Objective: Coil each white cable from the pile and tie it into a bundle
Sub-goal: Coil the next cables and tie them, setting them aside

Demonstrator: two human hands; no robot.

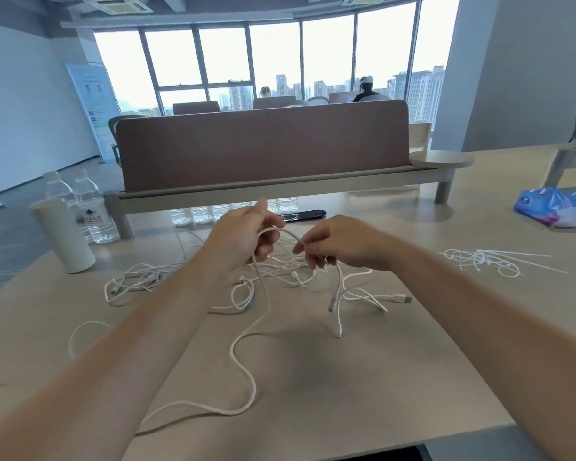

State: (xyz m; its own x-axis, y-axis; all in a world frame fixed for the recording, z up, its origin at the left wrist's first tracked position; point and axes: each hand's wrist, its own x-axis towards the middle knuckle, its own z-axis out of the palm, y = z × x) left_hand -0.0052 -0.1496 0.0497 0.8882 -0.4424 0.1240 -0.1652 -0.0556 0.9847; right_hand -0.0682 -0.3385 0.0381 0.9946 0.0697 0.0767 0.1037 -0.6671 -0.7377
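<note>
White cable (281, 231) | left hand (238, 237), right hand (338, 242) grip | beige table (413, 361) | office windows (276, 51)

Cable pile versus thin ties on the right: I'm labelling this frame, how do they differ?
The cable pile is thick, long loops with plugs; the thin ties are finer and shorter. The cable pile lies centre; the thin ties lie apart at far right. Both are white, tangled.

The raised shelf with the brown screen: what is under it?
A row of clear bottles stands under the shelf, and a flat black thing lies right of them. The left hand covers part of the row, so their number cannot be told.
</note>
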